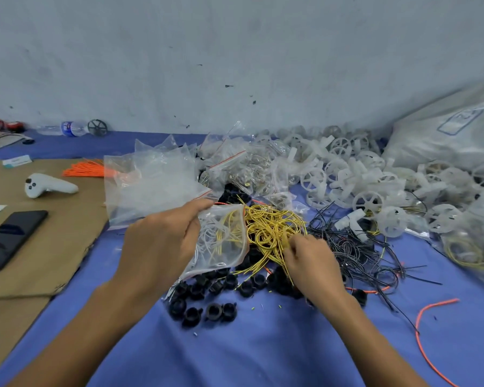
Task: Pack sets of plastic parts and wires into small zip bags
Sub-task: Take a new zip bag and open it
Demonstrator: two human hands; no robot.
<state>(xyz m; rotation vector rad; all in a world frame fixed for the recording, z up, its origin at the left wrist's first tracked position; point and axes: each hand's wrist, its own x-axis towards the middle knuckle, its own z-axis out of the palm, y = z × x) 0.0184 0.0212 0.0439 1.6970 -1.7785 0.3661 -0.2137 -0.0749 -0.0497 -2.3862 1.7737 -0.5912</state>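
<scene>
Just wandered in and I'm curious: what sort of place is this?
Probably a small kit-packing workshop: heaps of white plastic wheels, tangled yellow wires and small zip bags cover a blue table.

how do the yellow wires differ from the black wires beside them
Colour: the yellow wires are bright, the black wires dark. Pose: the yellow wires curl in looped coils; the black wires straggle with loose ends sticking out. State: the right hand pinches the yellow wires and some sit in the zip bag the left hand holds; neither hand grips the black wires. Both are thin, tangled heaps on the blue cloth.
</scene>
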